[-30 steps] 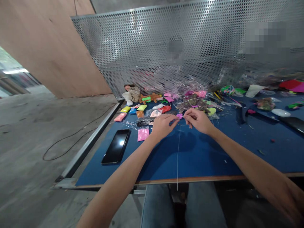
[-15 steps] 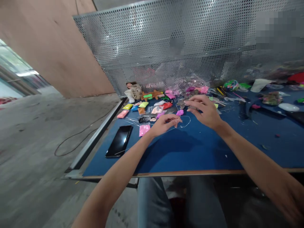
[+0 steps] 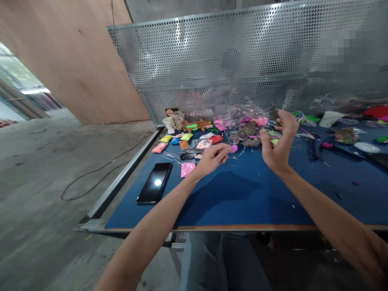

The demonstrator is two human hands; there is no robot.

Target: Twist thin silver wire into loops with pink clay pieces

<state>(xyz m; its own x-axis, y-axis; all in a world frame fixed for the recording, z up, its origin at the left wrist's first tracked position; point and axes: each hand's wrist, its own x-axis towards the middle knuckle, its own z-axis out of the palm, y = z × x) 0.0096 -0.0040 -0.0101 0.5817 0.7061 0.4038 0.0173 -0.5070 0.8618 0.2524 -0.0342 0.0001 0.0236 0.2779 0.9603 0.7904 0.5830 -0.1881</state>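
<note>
My left hand (image 3: 214, 157) hovers over the blue table with thumb and fingers pinched together. A thin, clear thread (image 3: 241, 152) runs from the fingertips and curves in a loop to the right; another strand crosses the left forearm. Just beyond those fingertips is a small magenta lump (image 3: 234, 148). My right hand (image 3: 280, 143) is raised to the right, palm turned inward, thumb and fingers apart, with nothing visible in it. Behind it lies a brownish-green mossy clump (image 3: 249, 131). Close to my left wrist is a pink packet (image 3: 188, 169).
A black phone (image 3: 154, 182) lies at the left of the blue table (image 3: 224, 206). Small coloured packets (image 3: 186, 137) and crinkled clear plastic (image 3: 245, 113) crowd the back, before a perforated metal panel (image 3: 197, 60). At right sits a white oval object (image 3: 366, 147).
My right hand has moved right and up, away from the left, and its fingers have spread. The left hand stays nearly in place, still pinched. The view has shifted slightly.
</note>
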